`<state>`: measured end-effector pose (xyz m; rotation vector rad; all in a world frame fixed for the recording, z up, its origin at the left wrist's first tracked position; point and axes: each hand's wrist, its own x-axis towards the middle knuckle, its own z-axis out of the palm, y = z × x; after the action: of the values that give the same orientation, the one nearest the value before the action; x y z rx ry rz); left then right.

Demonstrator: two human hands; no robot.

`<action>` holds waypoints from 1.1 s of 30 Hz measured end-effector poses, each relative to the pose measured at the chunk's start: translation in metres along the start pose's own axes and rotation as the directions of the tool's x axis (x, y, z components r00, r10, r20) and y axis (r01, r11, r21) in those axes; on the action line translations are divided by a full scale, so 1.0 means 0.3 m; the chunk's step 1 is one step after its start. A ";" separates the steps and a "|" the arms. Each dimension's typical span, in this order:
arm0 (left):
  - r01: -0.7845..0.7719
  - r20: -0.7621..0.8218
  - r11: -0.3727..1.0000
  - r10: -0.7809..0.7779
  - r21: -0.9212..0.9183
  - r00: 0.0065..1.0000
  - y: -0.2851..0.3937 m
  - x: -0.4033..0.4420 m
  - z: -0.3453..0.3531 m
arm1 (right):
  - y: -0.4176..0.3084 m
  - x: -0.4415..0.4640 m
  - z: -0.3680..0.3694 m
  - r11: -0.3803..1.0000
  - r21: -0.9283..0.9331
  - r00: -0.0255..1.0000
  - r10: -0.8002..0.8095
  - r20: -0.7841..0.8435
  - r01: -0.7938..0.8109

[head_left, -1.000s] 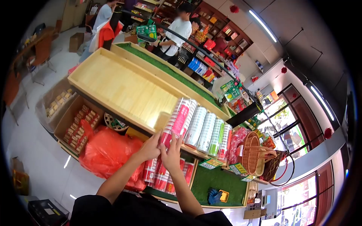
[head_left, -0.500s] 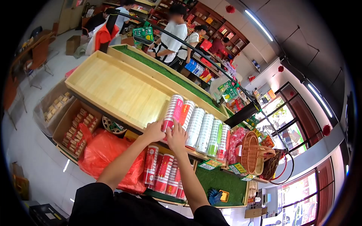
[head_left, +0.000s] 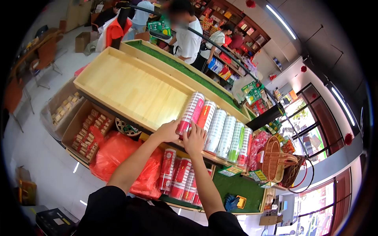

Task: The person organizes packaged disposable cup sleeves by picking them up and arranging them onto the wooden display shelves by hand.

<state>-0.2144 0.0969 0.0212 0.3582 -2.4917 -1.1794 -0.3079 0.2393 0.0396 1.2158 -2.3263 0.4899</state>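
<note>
A clear tube of stacked round containers with a pink label (head_left: 193,111) lies at the left end of a row, in the wooden display tray (head_left: 130,84). My left hand (head_left: 167,131) holds its lower left side, with some fingertips hidden. From the front right, my right hand (head_left: 194,138) grips the same tube's lower end, its fingers bent over the surface. Beside it lie a tube with an orange-red label (head_left: 206,114), white-and-silver tubes (head_left: 215,130), a green-labelled tube (head_left: 236,141) and a red-labelled one (head_left: 245,147).
Below are more red tubes (head_left: 167,169), a red plastic bag (head_left: 122,161) and a carton of small packets (head_left: 88,133). Wicker baskets (head_left: 271,155) stand to the right, near price cards (head_left: 230,170). A person in a white shirt (head_left: 188,41) stands behind the display.
The view has shifted, so the display sits slightly further right in it. Both hands stay at the lower end of the pink-labelled tube. The person in white has moved slightly.
</note>
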 end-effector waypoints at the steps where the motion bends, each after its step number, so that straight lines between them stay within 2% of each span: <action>1: -0.009 -0.006 1.000 0.009 0.004 1.000 0.004 -0.005 -0.007 | -0.001 -0.003 0.000 1.000 0.004 1.000 0.001 -0.021 -0.001; 4: -0.027 -0.006 1.000 0.027 0.002 1.000 -0.005 -0.004 -0.005 | -0.003 -0.003 -0.004 1.000 0.010 0.999 0.006 -0.035 -0.005; 7: -0.021 -0.002 0.996 0.021 -0.084 1.000 -0.008 0.002 -0.010 | 0.004 -0.002 -0.011 1.000 0.029 0.999 0.005 -0.049 -0.003; 10: 0.039 0.019 0.929 -0.034 -0.369 0.999 -0.010 0.003 -0.022 | 0.006 -0.002 -0.022 0.998 0.064 0.997 0.007 -0.080 -0.002; 11: -0.009 -0.077 0.940 -0.019 -0.340 0.997 -0.030 0.013 0.004 | 0.008 -0.001 -0.028 0.997 0.081 0.996 0.017 -0.088 -0.010; 12: -0.005 -0.080 0.940 -0.024 -0.341 0.997 -0.018 0.007 -0.002 | 0.012 -0.003 -0.027 0.995 0.098 0.995 0.025 -0.093 -0.015; 13: 0.064 -0.061 0.948 -0.088 -0.312 0.994 0.005 0.002 -0.017 | 0.015 -0.002 -0.021 0.995 0.100 0.988 0.000 -0.155 0.016; 14: 0.134 -0.045 0.949 -0.153 -0.285 0.987 0.029 -0.003 -0.030 | 0.018 -0.002 -0.014 0.995 0.101 0.989 -0.010 -0.150 0.025; 18: 0.192 -0.087 0.959 -0.213 -0.209 0.973 0.055 -0.002 -0.022 | 0.018 -0.005 -0.009 0.996 0.087 0.982 -0.014 -0.189 0.031; 20: 0.236 -0.137 0.971 -0.240 -0.043 0.961 0.043 0.014 0.002 | 0.020 -0.002 -0.009 0.996 0.085 0.981 -0.008 -0.196 0.025; 23: 0.243 -0.219 0.970 -0.236 0.003 0.947 0.024 0.023 0.032 | 0.009 -0.004 -0.015 0.995 0.100 0.980 0.019 -0.199 0.001; 28: 0.226 -0.250 0.974 -0.216 0.011 0.944 -0.005 0.023 0.046 | 0.005 -0.003 -0.016 0.997 0.070 0.972 -0.005 -0.234 0.022; 33: 0.277 -0.287 0.961 -0.270 -0.015 0.919 0.037 0.025 0.030 | -0.008 0.002 -0.021 0.992 0.129 0.989 0.010 -0.149 0.009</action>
<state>-0.2259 0.1072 0.0261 0.8469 -2.2545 -1.1035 -0.3048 0.2409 0.0455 1.1935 -2.1975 0.7173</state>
